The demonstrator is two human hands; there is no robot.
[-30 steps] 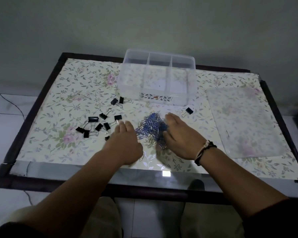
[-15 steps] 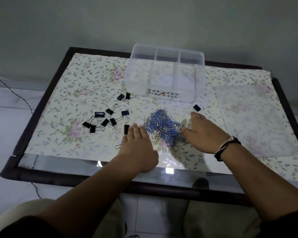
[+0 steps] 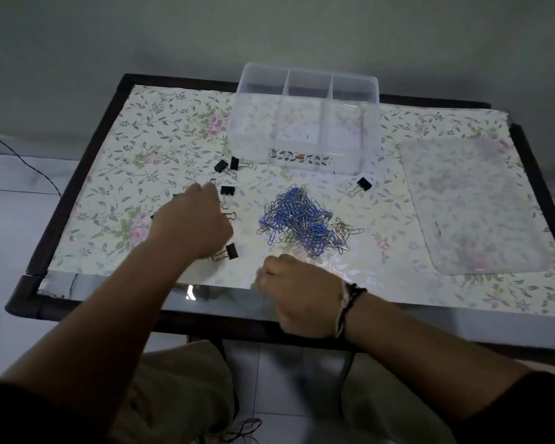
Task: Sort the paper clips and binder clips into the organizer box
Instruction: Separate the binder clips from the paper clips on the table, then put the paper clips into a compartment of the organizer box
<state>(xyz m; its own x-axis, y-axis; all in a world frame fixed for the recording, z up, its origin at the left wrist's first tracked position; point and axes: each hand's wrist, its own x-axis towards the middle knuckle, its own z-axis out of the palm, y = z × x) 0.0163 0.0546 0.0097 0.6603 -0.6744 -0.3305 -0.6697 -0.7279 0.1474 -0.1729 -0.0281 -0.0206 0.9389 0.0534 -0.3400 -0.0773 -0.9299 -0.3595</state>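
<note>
Fingers (image 3: 205, 190) of the left hand (image 3: 189, 222) are curling down over the scattered binder clips (image 3: 227, 190); whether they are pinching one, I cannot tell. Right hand (image 3: 297, 293) is lying curled, holding nothing visible, near the front edge of the table (image 3: 77, 181). Paper clips (image 3: 302, 219) are lying heaped between both hands and the organizer box (image 3: 305, 123), which is standing at the far edge with bare cloth around.

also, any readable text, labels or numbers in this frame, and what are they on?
None readable.
Organizer box: the sticker on its front wall shows a leaf pattern with a small reddish mark in the middle; any lettering is too small to read.
Binder clips, paper clips, clear lid, floral table cover: no print visible.
</note>
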